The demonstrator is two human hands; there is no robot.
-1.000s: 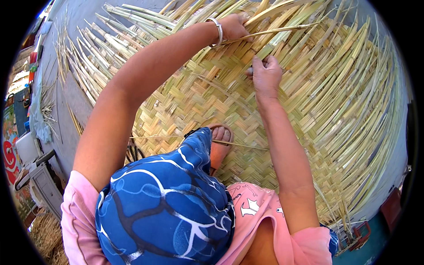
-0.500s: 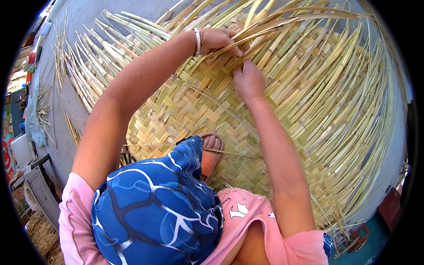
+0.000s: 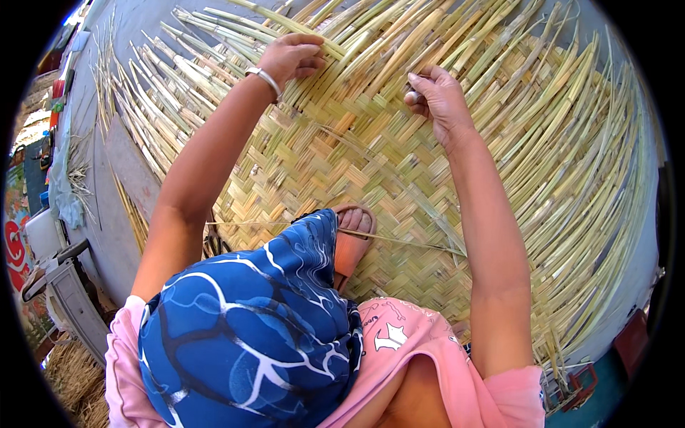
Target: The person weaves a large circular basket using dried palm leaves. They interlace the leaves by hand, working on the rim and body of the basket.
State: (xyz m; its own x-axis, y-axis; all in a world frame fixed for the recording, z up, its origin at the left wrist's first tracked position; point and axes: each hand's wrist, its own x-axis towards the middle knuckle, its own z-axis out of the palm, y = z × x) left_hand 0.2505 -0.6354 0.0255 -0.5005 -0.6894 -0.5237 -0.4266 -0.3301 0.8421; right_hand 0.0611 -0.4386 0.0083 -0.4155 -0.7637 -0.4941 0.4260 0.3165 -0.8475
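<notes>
A large mat of flat split reeds in a diagonal weave lies under me, with unwoven reed strips fanning out from its far and right edges. My left hand, a white bracelet on its wrist, is at the far edge of the weave. Its fingers are bent closed on a pale reed strip that slants across the others. Just over the weave border, to the right, my right hand has thumb and fingers curled together. A small greyish spot shows at its fingertips; what it is I cannot tell.
My sandalled foot stands on the mat, and a thin loose strip crosses beside it. At the left are a grey board, a grey metal frame and a heap of straw. A red object is at the right.
My hands have come apart: the left moved left, the right moved right and slightly nearer the far edge. The long strips bent over to the right no longer lie across the others.
</notes>
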